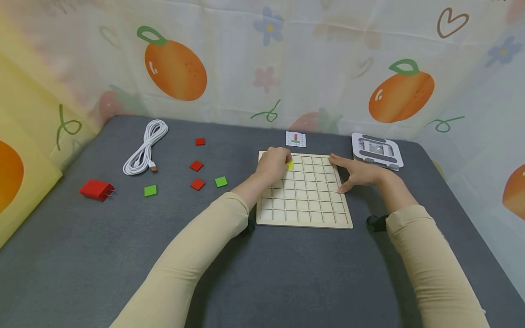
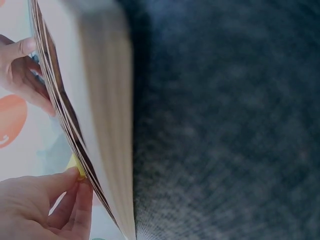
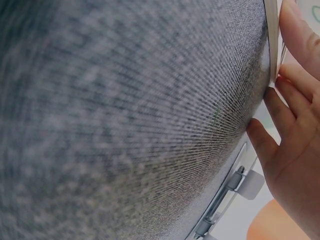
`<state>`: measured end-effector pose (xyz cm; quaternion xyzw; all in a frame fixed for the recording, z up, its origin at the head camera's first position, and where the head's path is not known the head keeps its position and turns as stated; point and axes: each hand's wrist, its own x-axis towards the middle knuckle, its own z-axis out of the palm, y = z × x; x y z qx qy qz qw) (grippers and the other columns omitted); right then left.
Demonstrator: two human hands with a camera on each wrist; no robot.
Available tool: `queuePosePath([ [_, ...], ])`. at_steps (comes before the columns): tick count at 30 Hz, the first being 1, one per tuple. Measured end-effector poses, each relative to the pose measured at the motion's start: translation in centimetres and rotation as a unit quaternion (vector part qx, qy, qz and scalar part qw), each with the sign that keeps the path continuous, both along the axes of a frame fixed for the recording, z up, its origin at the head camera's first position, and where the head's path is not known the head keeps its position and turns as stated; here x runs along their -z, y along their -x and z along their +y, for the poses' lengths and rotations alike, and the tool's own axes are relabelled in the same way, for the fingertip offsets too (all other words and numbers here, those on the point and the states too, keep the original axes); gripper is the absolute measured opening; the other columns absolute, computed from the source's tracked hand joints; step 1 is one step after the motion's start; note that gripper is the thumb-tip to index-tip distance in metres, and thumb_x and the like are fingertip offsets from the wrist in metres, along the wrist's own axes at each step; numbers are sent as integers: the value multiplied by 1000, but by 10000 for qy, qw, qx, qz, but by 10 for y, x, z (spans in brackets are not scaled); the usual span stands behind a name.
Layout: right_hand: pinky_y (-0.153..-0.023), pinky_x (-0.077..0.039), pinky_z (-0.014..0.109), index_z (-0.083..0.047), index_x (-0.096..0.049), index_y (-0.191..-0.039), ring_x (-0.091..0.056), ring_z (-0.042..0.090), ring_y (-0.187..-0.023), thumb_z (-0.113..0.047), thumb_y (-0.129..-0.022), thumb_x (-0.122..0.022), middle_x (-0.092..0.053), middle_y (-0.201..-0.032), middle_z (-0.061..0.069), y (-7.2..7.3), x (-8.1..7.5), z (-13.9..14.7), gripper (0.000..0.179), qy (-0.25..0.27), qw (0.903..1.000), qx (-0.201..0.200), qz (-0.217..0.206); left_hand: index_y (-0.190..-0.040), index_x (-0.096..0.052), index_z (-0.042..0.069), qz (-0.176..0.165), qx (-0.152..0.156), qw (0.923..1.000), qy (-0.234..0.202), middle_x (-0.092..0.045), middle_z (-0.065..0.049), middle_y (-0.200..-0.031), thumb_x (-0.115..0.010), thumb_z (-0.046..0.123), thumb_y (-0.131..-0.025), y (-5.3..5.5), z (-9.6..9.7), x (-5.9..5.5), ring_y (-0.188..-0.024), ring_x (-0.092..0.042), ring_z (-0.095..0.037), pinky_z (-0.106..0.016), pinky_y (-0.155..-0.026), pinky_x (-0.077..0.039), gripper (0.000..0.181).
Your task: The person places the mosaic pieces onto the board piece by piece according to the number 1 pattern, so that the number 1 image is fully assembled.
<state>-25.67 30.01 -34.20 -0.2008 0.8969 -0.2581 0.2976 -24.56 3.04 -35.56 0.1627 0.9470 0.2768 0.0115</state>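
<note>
A pale wooden grid board (image 1: pixel 304 224) lies flat on the table in the head view. Over its upper left part, my left hand (image 1: pixel 274 163) pinches a small yellow tile (image 1: pixel 290 166) between thumb and fingers. The left wrist view shows the yellow tile (image 2: pixel 79 167) at the fingertips, close to the grid; whether it touches the board is hard to tell. My right hand (image 1: pixel 362 173) rests against the board's right edge, thumb on the grid and fingers extended. In the right wrist view, some fingers (image 3: pixel 280 112) touch the table beside the board.
Left of the board lie three red tiles (image 1: pixel 198 184) and two green tiles (image 1: pixel 150 190). Farther left are a coiled white cable (image 1: pixel 143 150) and a red plug adapter (image 1: pixel 97 190). Behind the board lies a printed grid card (image 1: pixel 295 139); a white-and-grey case (image 1: pixel 377 150) sits back right.
</note>
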Motion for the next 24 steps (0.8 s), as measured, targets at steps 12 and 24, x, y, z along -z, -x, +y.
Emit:
queuePosePath([
  [12,-120,-4,66,-1,-5,-158,10,46,-152,-21,-75,-85,11,-166,21,-1,-1,-1,117,27,10000,5,-81,-70,-67,6,239,215,9994,88,-59,-3,-72,-53,2,-98,2,-1,2,-62,-41,-13,-23,-59,-32,31],
  [24,-120,-3,66,-2,-3,-158,11,45,-152,-20,-76,-85,12,-166,21,-1,-1,0,117,42,9999,15,-124,-105,-78,6,5,100,9999,-54,-76,-10,-111,-55,0,-95,3,-3,4,-101,-73,-24,-33,-86,-59,25],
])
